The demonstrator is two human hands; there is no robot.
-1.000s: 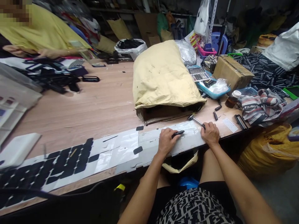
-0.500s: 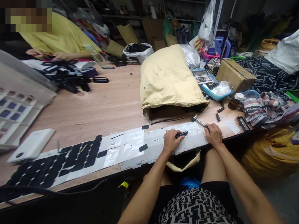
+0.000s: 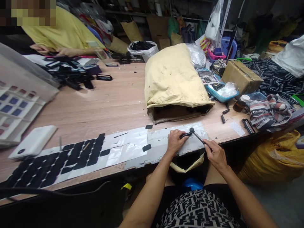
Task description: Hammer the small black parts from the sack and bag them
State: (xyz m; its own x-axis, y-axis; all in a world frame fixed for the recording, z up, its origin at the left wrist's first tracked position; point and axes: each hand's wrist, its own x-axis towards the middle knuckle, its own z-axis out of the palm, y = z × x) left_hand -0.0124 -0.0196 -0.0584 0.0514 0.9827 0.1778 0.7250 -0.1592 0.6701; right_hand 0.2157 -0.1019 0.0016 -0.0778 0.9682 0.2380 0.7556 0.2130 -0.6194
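Observation:
My left hand [image 3: 175,141] is closed round a small black tube-like piece [image 3: 186,135], over a pale board [image 3: 163,142] along the table's front edge. My right hand [image 3: 215,153] grips a small hammer [image 3: 199,138] by the end of its handle. The hammer's dark round head is at the tip of the black piece; whether they touch I cannot tell. Left of the board lies a white sheet [image 3: 125,145] bearing rows of black stickers [image 3: 47,164].
A large yellow sack [image 3: 175,76] stands open towards me behind the board. To its right are a calculator [image 3: 207,77], a blue basket [image 3: 222,95], a cardboard box [image 3: 241,76] and a small bottle [image 3: 239,104]. Across the table a person in yellow [image 3: 68,31] handles black parts.
My right hand has lifted the hammer and brought its head leftwards to the black piece. My left hand has stayed almost in place. The whole view has shifted slightly.

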